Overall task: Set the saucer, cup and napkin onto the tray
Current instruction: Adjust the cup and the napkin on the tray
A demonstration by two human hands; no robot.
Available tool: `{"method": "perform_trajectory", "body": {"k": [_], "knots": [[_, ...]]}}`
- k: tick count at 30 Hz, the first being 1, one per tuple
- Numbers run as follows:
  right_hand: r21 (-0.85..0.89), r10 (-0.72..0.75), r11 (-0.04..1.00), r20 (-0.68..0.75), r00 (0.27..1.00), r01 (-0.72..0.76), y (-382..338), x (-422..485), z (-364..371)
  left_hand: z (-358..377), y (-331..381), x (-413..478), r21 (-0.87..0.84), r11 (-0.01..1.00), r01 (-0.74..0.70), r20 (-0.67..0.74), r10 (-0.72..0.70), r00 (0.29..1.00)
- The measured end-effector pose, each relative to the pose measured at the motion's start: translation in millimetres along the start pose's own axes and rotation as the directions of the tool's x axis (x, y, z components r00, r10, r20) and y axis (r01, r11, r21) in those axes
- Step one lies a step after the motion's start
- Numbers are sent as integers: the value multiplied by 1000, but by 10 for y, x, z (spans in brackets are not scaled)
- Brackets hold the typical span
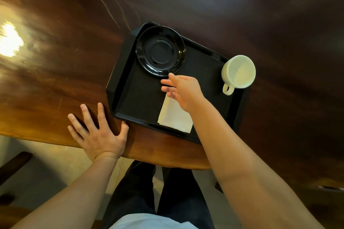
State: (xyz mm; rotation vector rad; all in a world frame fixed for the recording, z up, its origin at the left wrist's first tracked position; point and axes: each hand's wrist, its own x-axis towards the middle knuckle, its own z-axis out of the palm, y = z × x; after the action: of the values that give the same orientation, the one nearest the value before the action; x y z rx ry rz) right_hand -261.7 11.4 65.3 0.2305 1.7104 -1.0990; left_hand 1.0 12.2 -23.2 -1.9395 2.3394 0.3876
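My left hand [98,132] lies flat and spread on the worktop [55,80], holding nothing, thumb touching the tray [119,87] at its near corner; napkin [173,117] lies on the tray's near edge, partly under my right forearm; my right hand [181,91] hovers over the tray with fingers loose, gripping nothing, fingertips just short of the saucer [160,50]; saucer sits in the far-left corner of the tray; cup [238,71] upright at the right rim, seemingly on the tray; all three look placed; next, probably just pull the right hand clear without clipping the saucer.
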Motion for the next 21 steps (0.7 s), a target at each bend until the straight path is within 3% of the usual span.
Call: {"method": "perform_trajectory", "body": {"k": [3,6,9,12,15,21], "knots": [[-267,-173,953,-96,980,142,29,-76,-262,-4,10,-4,-4,1000,0,-2,0,1000],[-614,-363,758,-120,924,218,118,-136,-521,-6,14,-7,-3,1000,3,4,-3,1000],[-787,-384,588,-67,921,188,237,-184,-696,-9,15,-3,-5,1000,2,6,-2,1000],[-843,-338,519,-52,940,140,383,-140,-764,-8,15,-13,-13,1000,1,1,-1,1000],[-844,-364,517,-71,929,139,491,-77,-748,-4,15,-20,-17,1000,-2,-1,2,1000],[-735,-340,672,-202,918,87,537,2,-704,-11,19,-21,-28,1000,-1,-4,1,1000]]}}
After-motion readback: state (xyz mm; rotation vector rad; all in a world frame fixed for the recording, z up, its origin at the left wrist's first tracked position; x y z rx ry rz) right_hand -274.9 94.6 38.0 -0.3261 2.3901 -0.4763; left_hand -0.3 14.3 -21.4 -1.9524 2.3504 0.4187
